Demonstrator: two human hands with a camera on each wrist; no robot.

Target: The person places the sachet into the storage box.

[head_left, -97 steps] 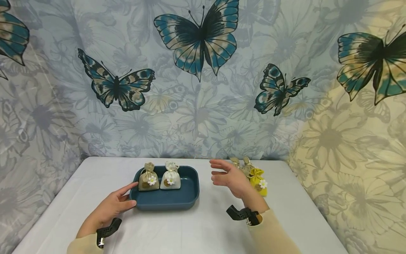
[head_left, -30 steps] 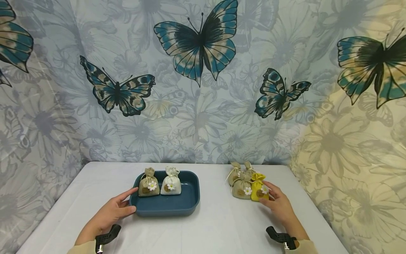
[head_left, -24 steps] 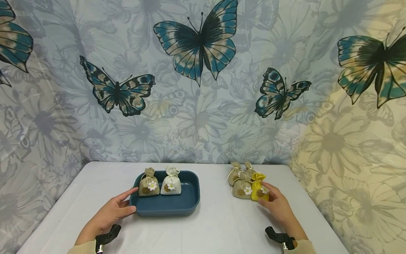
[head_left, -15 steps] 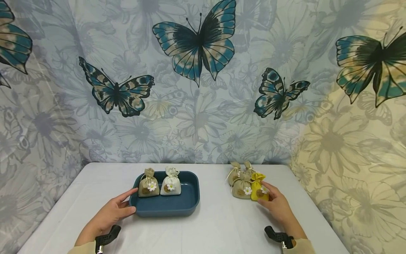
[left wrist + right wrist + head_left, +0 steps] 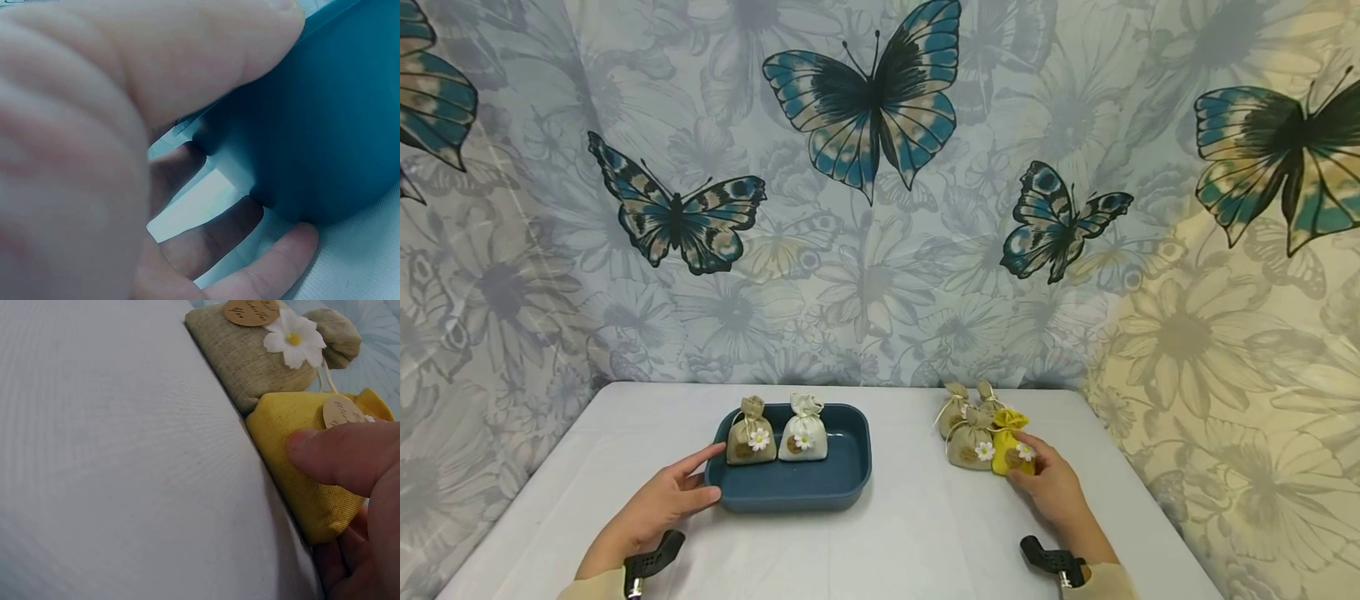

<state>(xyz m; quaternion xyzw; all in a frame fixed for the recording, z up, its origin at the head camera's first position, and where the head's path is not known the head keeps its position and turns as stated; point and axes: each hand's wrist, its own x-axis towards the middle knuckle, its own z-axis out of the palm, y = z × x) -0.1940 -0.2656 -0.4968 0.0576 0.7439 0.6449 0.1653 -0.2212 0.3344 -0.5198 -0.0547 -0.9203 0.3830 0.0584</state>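
Note:
My left hand [image 5: 658,504] rests against the left end of a blue rectangular tray [image 5: 790,498]. In the left wrist view its thumb lies at the tray's rim, and its spread fingertips touch the outer wall. My right hand [image 5: 1056,483] holds a small yellow drawstring pouch [image 5: 1006,454] from its right side. The right wrist view shows the thumb on the front of the yellow pouch [image 5: 290,422], with the other fingers partly hidden behind it. That pouch stands on the table against a beige pouch [image 5: 967,446], which has a white flower and a round tag.
Two more beige pouches [image 5: 953,408] stand behind the front pair. Inside the tray, a beige pouch [image 5: 751,433] and a white pouch [image 5: 803,432] sit side by side toward the left. A white cloth [image 5: 895,533] covers the table, and a butterfly-patterned curtain [image 5: 865,292] hangs behind.
My right hand has gone from above the table between tray and pouches, rightward to the yellow pouch, and has stayed there for about a second. The left hand has kept its place.

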